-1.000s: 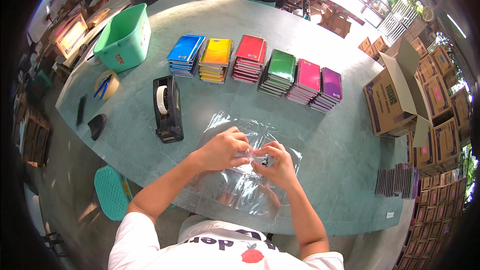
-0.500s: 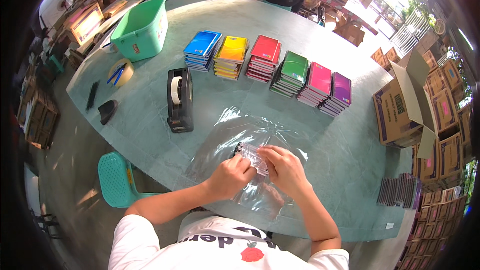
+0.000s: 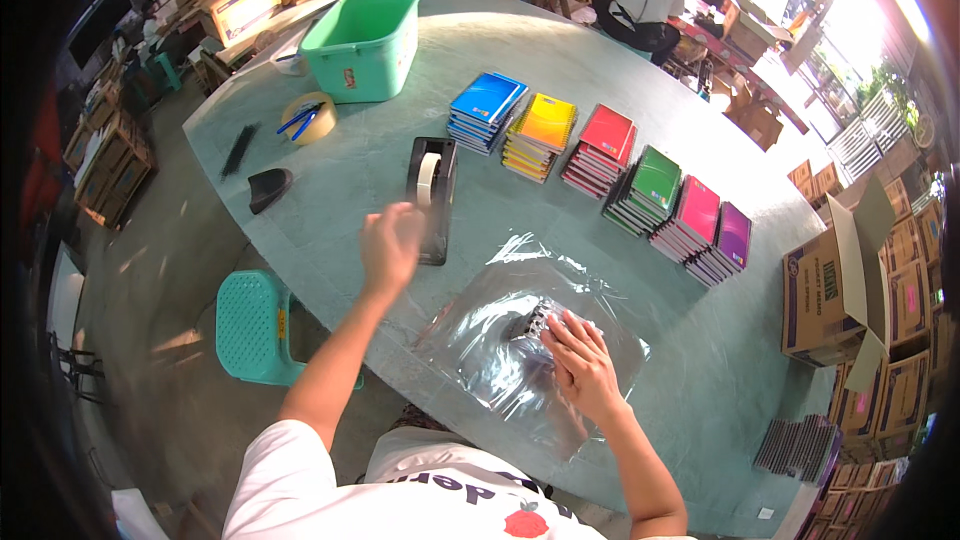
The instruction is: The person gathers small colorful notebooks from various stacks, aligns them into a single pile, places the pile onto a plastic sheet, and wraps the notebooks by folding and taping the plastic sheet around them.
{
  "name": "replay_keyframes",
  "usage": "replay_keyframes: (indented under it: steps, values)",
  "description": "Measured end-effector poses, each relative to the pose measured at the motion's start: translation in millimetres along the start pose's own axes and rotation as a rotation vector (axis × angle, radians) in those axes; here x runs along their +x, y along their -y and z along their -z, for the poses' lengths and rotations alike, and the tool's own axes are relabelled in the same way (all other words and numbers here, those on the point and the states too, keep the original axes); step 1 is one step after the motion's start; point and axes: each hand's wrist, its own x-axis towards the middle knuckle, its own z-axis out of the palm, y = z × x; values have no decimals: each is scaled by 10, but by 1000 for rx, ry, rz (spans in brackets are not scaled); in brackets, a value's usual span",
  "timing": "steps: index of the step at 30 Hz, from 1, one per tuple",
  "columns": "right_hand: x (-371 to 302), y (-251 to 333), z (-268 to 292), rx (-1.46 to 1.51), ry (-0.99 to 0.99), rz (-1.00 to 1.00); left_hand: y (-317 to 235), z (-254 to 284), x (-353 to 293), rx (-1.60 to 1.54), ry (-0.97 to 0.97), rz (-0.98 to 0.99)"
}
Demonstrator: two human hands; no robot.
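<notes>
My left hand (image 3: 392, 245), smeared by motion, is over the near left side of the black tape dispenser (image 3: 436, 230), which carries a roll of pale tape (image 3: 427, 178). Whether its fingers grip anything cannot be made out. With fingers stretched out, my right hand (image 3: 585, 365) lies flat on a small bundle (image 3: 535, 322) wrapped in clear plastic. A dark spiral edge shows at the bundle's left end; the hand hides the rest. Beneath them, a shiny clear plastic sheet (image 3: 490, 365) spreads over the green table (image 3: 370, 155).
Notebook stacks stand in a row: blue (image 3: 484, 100), yellow (image 3: 540, 125), red (image 3: 603, 140), green (image 3: 650, 180), pink (image 3: 693, 210) and purple (image 3: 733, 235). A green bin (image 3: 360, 50) stands far left. An open carton (image 3: 825, 290) is at right; a stool (image 3: 250, 325) stands lower left.
My left hand has left the plastic bundle and moved up and left to the tape dispenser. My right hand has flattened onto the bundle. The whole view has shifted.
</notes>
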Motion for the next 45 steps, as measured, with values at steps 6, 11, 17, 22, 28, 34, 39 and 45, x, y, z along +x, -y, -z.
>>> replay_keyframes:
  steps: [6,11,17,22,28,34,39,45]
  values:
    - [9,39,-75,37,-73,-9,449,-156,412,-548,562,579]
    - [-37,-28,-110,31,-117,-60,-90,255,10,-677,437,738]
    - [37,54,-89,53,-116,-29,504,304,-270,211,529,147]
    - [-17,-48,-96,41,-139,-28,-770,483,-519,-888,691,513]
    - [-32,-28,-84,90,-106,-35,-1500,185,-1200,-726,705,531]
    - [-17,111,-71,138,-132,-48,-1023,-138,-1605,-477,614,323]
    - [194,-26,133,73,-77,-435,-1038,-41,-1137,-578,597,96]
    - [-3,-144,458,515,158,-930,-1497,-209,-620,-761,967,-246]
